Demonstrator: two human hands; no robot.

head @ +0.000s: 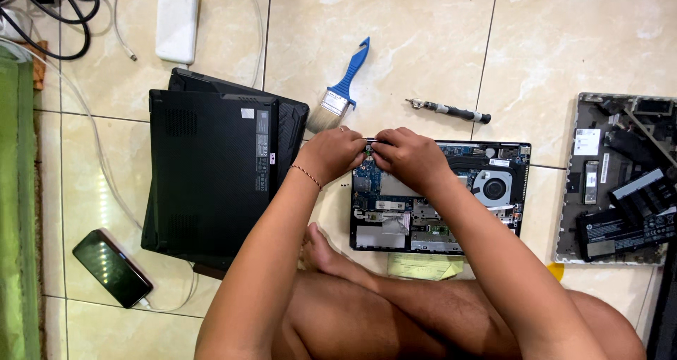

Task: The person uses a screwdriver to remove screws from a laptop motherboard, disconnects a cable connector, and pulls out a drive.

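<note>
the laptop (441, 198) already lay opened, fan and boards bare; left hand (331, 154) and right hand (409, 157) pinched a small part (368, 147) at its top edge, other parts still in place.

Feed looks evenly lit from here, soft overhead light, warm cast on the cream floor tiles (564, 35). Shadows are weak: I see only a thin one under the blue brush (343, 86) and a soft edge beside the stacked black laptops (211, 169). Mild glare on the glossy tiles, plus reflected speckles on the phone screen (111, 267) (bright dots, screen otherwise dark). Focus is sharp across the middle; the opened laptop's board (451, 205) reads cleanly. No motion blur on the left hand (331, 154) or right hand (409, 157). Corners soften slightly, the green mat (15, 212) bows a little at the left edge.
</note>
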